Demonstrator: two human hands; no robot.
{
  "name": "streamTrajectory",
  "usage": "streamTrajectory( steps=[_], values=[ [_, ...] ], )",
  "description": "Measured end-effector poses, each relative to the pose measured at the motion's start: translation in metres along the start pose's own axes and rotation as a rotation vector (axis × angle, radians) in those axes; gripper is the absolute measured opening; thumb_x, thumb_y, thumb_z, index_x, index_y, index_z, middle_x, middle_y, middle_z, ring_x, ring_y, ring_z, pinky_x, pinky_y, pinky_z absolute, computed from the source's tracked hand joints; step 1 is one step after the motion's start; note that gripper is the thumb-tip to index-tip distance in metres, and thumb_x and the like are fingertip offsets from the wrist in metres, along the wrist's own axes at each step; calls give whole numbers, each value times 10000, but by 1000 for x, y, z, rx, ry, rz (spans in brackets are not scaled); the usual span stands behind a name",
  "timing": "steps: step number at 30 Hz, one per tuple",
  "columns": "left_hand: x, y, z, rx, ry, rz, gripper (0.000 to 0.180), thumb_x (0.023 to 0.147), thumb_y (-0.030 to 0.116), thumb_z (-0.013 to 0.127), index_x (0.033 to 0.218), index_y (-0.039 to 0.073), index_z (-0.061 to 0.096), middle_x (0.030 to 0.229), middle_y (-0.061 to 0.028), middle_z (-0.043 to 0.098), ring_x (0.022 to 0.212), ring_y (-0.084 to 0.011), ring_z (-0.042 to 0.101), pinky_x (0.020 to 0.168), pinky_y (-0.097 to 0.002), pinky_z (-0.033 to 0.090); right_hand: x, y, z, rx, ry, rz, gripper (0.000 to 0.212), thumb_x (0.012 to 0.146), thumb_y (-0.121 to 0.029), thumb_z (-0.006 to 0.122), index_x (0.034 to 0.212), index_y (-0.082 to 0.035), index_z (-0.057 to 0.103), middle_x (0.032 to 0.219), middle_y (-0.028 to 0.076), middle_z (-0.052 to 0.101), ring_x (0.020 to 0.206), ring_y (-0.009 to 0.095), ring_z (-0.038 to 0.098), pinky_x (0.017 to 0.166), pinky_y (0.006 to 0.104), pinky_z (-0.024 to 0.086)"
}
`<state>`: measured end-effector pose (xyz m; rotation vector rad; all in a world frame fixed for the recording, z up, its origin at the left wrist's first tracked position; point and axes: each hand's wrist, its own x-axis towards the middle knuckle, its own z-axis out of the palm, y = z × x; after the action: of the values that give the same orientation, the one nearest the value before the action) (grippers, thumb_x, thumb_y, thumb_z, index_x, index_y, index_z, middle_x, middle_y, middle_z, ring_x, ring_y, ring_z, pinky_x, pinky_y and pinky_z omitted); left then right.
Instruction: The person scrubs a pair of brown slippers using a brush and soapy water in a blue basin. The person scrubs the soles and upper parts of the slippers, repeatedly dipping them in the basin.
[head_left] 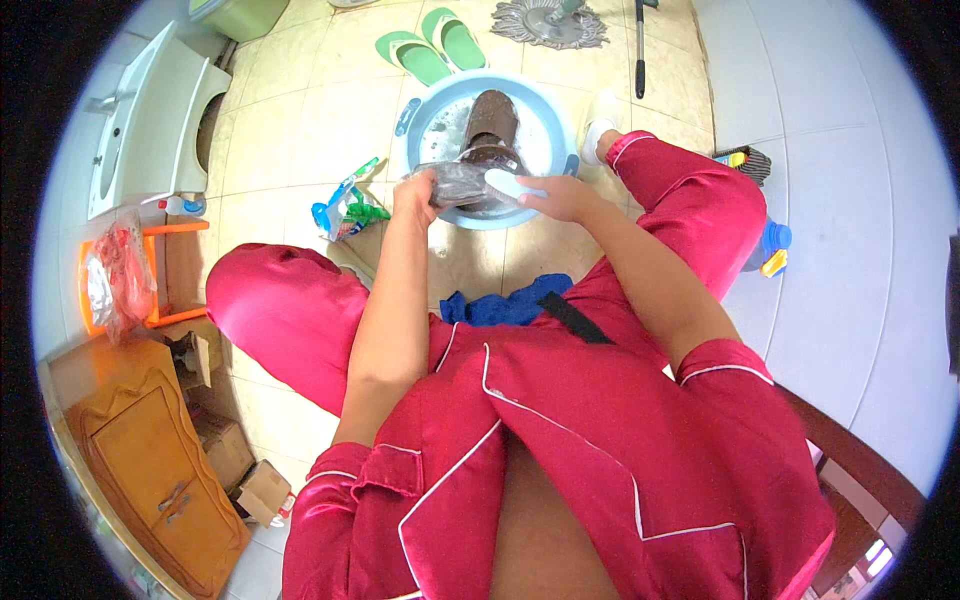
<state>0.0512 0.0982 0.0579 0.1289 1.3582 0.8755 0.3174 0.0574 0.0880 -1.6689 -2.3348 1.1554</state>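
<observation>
A light blue basin [408,150] of sudsy water stands on the tiles in front of me. Inside it rests a brown slipper [492,115], toe pointing away. Over the basin's near rim, my left hand [417,195] grips a dark, wet slipper [452,186] by its left end. My right hand [563,198] is closed round the handle of a pale blue brush [508,185]. The brush head meets the right end of the held slipper. Its bristles are hidden from view.
Green flip-flops [425,52] lie beyond the basin, with a grey mop head [548,22] to their right. A green-and-blue plastic packet [350,208] is at the left. Blue cloth [510,302] lies between my legs. A blue bottle [775,238] stands by the right wall.
</observation>
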Motion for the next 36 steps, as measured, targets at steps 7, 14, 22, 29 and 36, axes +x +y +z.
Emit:
streamTrajectory(
  steps=[7,14,22,29,36],
  values=[
    [-41,10,-35,104,204,160,335,668,-49,531,1002,-37,520,880,-132,584,740,-280,604,635,-438,531,26,-33,-20,484,85,154,473,862,-318,546,1303,-179,447,1160,145,574,1017,201,549,878,286,400],
    [-76,-12,-23,-150,-58,267,410,700,-83,483,1098,13,471,1009,-152,552,891,-286,577,793,-424,503,38,-79,48,314,211,-211,451,847,-373,529,1263,-203,488,1061,192,595,952,325,596,841,371,447],
    [-91,-31,-25,24,-24,484,390,668,-77,536,1049,7,528,938,-95,591,828,-225,576,732,-323,471,39,-111,14,-30,253,-9,404,860,-303,468,1248,-193,477,932,192,622,842,368,603,745,476,469],
    [-100,-31,-28,69,136,564,374,691,-23,543,1063,12,526,932,-88,591,820,-206,568,736,-308,452,31,-140,22,121,245,35,402,852,-320,485,1239,-210,502,902,205,619,813,371,603,748,455,471],
    [-88,-40,-27,70,188,603,397,700,-35,527,1094,17,530,941,-67,605,812,-161,576,751,-264,451,46,-132,41,138,221,102,413,860,-322,476,1259,-215,478,877,192,627,797,382,599,724,472,467]
  ],
)
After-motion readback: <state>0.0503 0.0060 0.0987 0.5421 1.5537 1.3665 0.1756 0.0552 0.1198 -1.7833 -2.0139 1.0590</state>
